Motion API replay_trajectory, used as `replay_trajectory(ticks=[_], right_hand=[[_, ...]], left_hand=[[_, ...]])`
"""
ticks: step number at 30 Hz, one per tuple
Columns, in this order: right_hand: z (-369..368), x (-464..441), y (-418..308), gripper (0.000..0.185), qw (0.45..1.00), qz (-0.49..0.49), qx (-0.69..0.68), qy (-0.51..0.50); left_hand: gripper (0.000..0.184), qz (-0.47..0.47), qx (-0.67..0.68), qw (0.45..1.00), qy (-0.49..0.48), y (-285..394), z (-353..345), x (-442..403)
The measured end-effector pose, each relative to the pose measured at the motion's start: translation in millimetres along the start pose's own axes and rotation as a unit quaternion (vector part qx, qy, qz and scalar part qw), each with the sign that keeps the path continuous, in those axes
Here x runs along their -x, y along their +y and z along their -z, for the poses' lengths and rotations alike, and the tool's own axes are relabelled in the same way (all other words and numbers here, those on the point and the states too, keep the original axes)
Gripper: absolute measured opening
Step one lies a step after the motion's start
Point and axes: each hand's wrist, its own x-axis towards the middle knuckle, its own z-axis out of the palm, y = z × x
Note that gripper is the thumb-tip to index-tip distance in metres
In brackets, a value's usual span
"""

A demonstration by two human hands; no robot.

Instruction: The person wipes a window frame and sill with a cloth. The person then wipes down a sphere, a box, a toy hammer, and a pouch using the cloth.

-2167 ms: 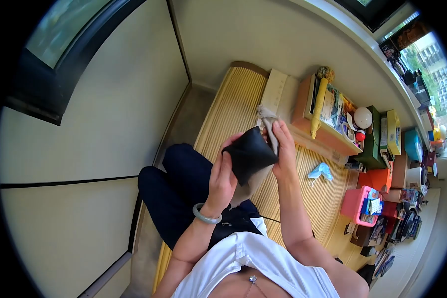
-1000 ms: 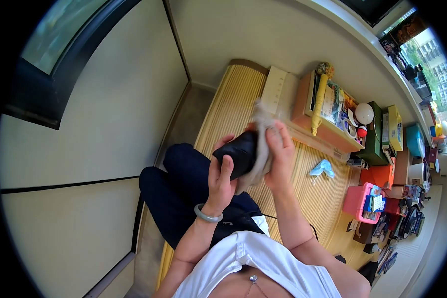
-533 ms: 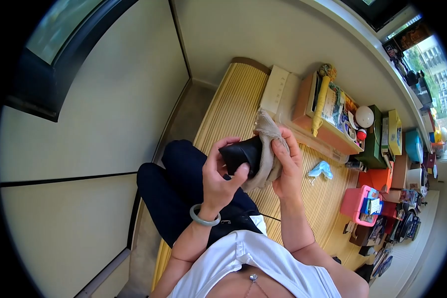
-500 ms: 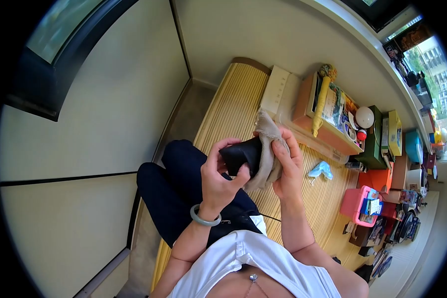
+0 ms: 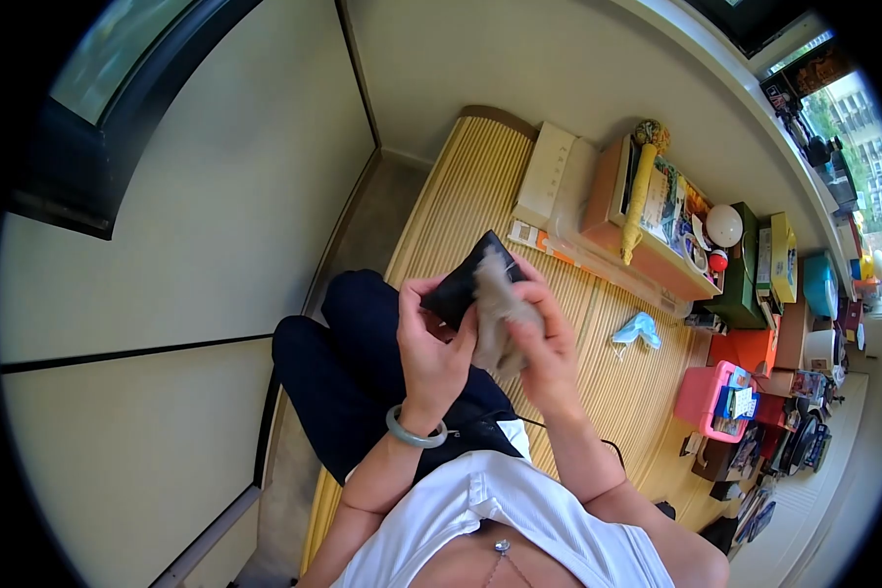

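My left hand (image 5: 429, 351), with a bangle (image 5: 416, 428) at its wrist, is closed on a flat black leather-like item (image 5: 449, 296), perhaps a wallet or small pouch; I cannot tell which. My right hand (image 5: 551, 351) pinches a crumpled beige cloth (image 5: 501, 335). The cloth lies against the right side of the black item and covers part of it. Both are held above my lap, close to my dark trousers (image 5: 348, 358). Some right fingertips are hidden behind the cloth.
I sit on a slatted bamboo mat (image 5: 465, 186). To the right lie a blue mask (image 5: 637, 333) and a pink basket (image 5: 704, 402). A box of books (image 5: 647, 216) and a white box (image 5: 547, 176) stand along the wall (image 5: 500, 59).
The cloth has slid from wrapping the item's right end to its near face. More of the black item shows, with its corner tipped upward. My right hand has moved slightly toward me.
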Motion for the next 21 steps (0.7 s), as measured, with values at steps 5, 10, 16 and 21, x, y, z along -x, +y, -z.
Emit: replay_trajectory(ticks=[5,10,16,21], right_hand=[[-8.4,-2.4,4.0,0.018,0.978,0.108,0.176,-0.012],[-8.2,-0.5,-3.1,0.03,0.94,0.146,0.274,-0.142],[23.6,-13.9,-9.7,0.026,0.979,0.127,0.104,-0.119],[-7.7,-23.0,-18.3,0.027,0.952,0.181,0.243,-0.05]], left_hand=[[0.036,0.135,0.202,0.967,-0.077,4.3,14.1,4.9],[0.041,0.154,0.178,0.972,-0.023,13.8,15.0,-6.1],[0.042,0.173,0.183,0.967,-0.048,7.0,25.7,-7.6],[0.037,-0.07,0.013,0.996,-0.061,-0.1,8.1,-1.4]])
